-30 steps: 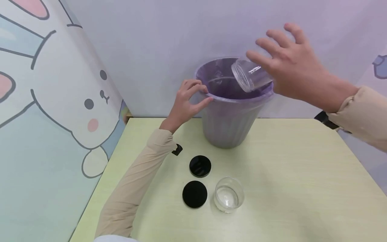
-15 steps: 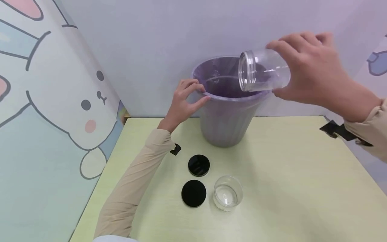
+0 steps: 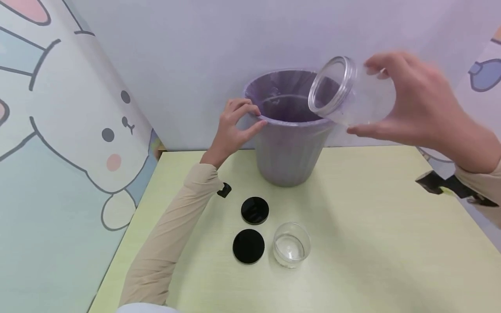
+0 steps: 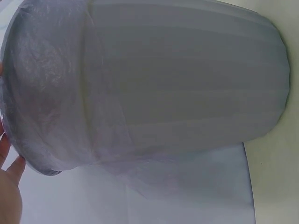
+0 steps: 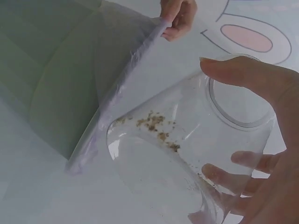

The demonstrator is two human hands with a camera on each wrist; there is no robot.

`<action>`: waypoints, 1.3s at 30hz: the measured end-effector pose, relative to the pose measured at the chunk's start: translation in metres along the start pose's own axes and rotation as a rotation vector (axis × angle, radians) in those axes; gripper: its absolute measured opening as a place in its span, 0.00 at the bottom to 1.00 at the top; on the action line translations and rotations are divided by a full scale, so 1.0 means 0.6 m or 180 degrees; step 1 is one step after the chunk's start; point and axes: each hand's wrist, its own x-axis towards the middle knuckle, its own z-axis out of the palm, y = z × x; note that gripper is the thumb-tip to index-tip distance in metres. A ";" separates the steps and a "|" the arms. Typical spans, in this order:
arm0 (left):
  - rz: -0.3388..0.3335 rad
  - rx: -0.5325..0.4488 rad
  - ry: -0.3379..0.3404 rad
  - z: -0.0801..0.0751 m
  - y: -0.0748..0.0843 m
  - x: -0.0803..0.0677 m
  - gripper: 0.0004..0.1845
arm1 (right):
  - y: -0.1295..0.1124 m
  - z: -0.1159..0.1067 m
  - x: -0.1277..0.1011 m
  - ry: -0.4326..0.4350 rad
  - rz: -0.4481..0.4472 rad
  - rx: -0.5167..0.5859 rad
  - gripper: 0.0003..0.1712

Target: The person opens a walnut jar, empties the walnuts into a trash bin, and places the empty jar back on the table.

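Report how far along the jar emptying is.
Done, by the look of it: one jar stands upright and empty on the table, with two black lids beside it. In hand: the right hand grips a second jar tilted over the bin, while the left hand holds the bin's rim. Left: a few brown crumbs cling inside that jar; neither lid is back on.

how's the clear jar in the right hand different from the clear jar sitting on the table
The clear plastic jar in the right hand is tipped on its side above the purple-lined grey bin; the clear plastic jar on the pale green table stands upright. The held jar has brown crumbs stuck inside, seen in the right wrist view; the standing jar looks clean, as far as the head view shows. Both are transparent and lidless.
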 end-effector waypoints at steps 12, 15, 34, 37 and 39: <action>-0.0193 0.0018 -0.0083 -0.003 -0.012 0.004 0.09 | 0.006 0.033 -0.032 0.0007 0.0044 0.0557 0.62; -0.0218 0.0016 -0.0113 -0.002 -0.014 0.005 0.10 | 0.009 0.045 -0.042 -0.0112 0.0201 0.0653 0.62; -0.0262 -0.0049 -0.0088 0.007 -0.013 0.009 0.09 | 0.025 0.119 -0.087 -0.0386 0.0722 0.1680 0.48; -0.0202 -0.0008 -0.0046 0.015 -0.043 0.003 0.10 | 0.026 0.133 -0.091 -0.0343 0.0639 0.1825 0.48; -0.0209 0.0002 -0.0047 0.015 -0.043 0.002 0.10 | 0.014 0.134 -0.093 -0.0307 0.0597 0.1885 0.47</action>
